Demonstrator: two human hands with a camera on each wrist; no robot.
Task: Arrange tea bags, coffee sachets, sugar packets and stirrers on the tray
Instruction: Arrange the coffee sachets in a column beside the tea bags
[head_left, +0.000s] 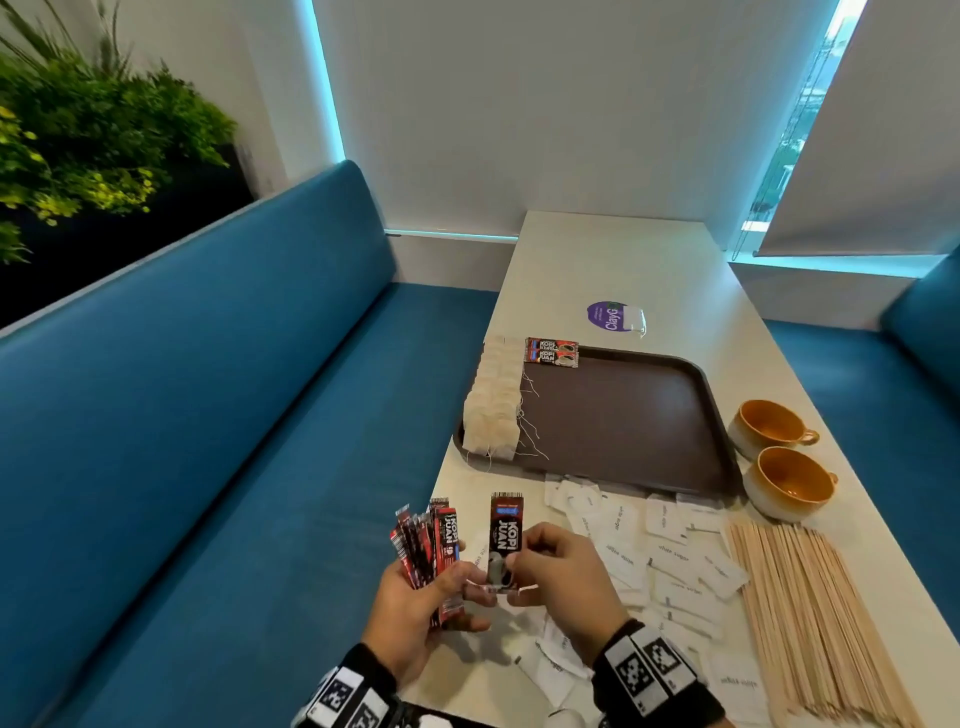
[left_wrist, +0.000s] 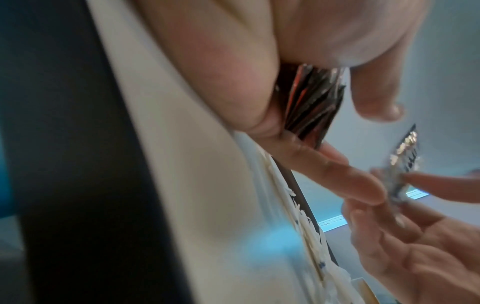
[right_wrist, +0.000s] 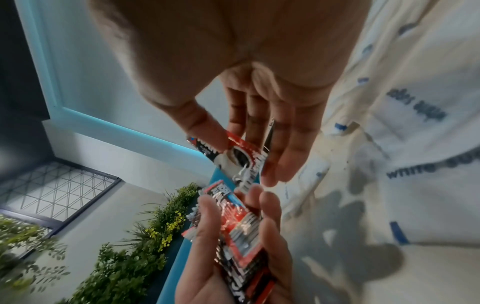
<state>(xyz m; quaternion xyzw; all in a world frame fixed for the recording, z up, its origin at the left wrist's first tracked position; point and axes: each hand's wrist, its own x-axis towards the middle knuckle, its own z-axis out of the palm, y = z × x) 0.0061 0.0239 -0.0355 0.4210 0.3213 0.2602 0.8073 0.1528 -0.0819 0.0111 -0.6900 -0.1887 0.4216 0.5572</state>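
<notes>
My left hand (head_left: 415, 608) grips a fanned bundle of red-and-black coffee sachets (head_left: 431, 545) just off the table's near left corner. My right hand (head_left: 561, 577) pinches one coffee sachet (head_left: 505, 540) upright by its lower end, right beside the bundle. A left finger (left_wrist: 345, 176) touches that sachet's bottom (left_wrist: 400, 164). The brown tray (head_left: 623, 415) holds a row of tea bags (head_left: 493, 405) along its left edge and two coffee sachets (head_left: 552, 352) at its far left corner. White sugar packets (head_left: 649, 545) and wooden stirrers (head_left: 810, 613) lie on the table in front of the tray.
Two orange-lined cups (head_left: 769, 423) (head_left: 789, 480) stand right of the tray. A purple round sticker (head_left: 605, 314) and a small clear packet sit beyond it. Blue bench seats (head_left: 234, 415) flank the white table (head_left: 649, 260); plants (head_left: 78, 145) stand at the left.
</notes>
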